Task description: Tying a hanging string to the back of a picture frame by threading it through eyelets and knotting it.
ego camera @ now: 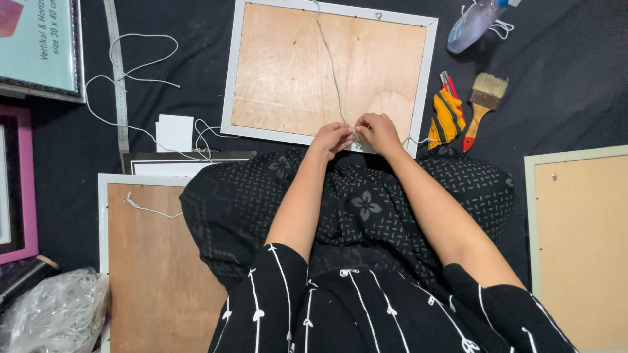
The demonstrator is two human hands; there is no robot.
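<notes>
1. the white picture frame [424,68] lies face down on the black cloth floor [562,78], its plywood backing board [327,68] turned up so the back is open to work on; this frame is the landmark for all that follows.
2. at the frame's near edge, the left hand [331,139] and right hand [378,133] meet, touching each other. both are curled tight, fingertips pinched on the white cord [332,65] where it reaches that edge; the exact grip point is hidden under the fingers.
3. the cord runs from the hands straight across the board to the frame's far edge, lying fairly taut, which fits a hanging string being held under tension at its end.
4. the board is pale, grainy wood with a darker patch near the hands; the frame moulding is smooth, flat and white.
5. just right of the frame lie an orange and black striped cloth [447,117] and a paintbrush [483,104] with pale bristles and a red-tipped wooden handle, close at hand.
6. beyond the frame's far right corner lies a clear plastic bottle [472,25].
7. left of the frame, loose white string [131,72] loops beside a metal ruler [118,78].
8. nearer the person than the frame, to the left, a second face-down frame [150,261] shows the same plywood.
</notes>
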